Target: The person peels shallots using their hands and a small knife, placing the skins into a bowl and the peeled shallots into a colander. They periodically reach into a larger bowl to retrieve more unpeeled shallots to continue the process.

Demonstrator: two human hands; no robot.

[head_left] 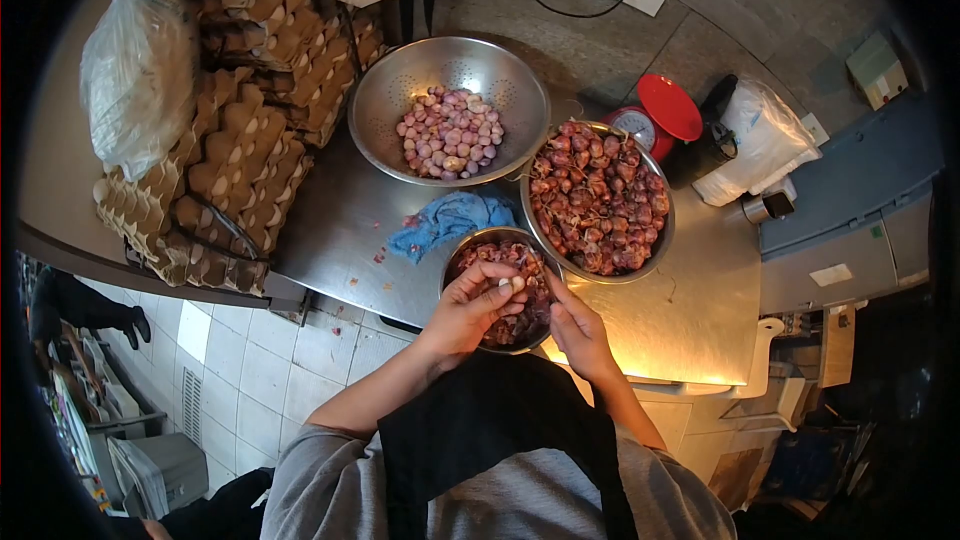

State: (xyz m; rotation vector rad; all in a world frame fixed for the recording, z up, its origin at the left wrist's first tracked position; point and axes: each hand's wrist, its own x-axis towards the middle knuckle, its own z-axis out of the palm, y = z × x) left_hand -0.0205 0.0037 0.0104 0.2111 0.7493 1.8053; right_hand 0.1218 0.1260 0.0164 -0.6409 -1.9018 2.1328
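Observation:
My left hand (pixel 468 308) pinches a small pale shallot (pixel 513 283) between thumb and fingers, above a metal bowl (pixel 447 270) of dark red skins (pixel 527 325). My right hand (pixel 580 328) is closed at the bowl's right side, close to the shallot; what its fingers hold is too small to make out. Behind it, a larger metal bowl (pixel 664 252) is heaped with unpeeled red shallots (pixel 600 198). A steel colander (pixel 385 105) farther back contains peeled pinkish shallots (pixel 452 135). A crumpled blue cloth (pixel 455 220) lies between the colander and the skins bowl.
Stacked egg trays (pixel 240 160) and a plastic bag (pixel 140 75) crowd the left of the steel table (pixel 325 230). A red kitchen scale (pixel 668 108) and a white bag (pixel 755 140) stand at the back right. Another person's leg (pixel 95 310) shows at far left.

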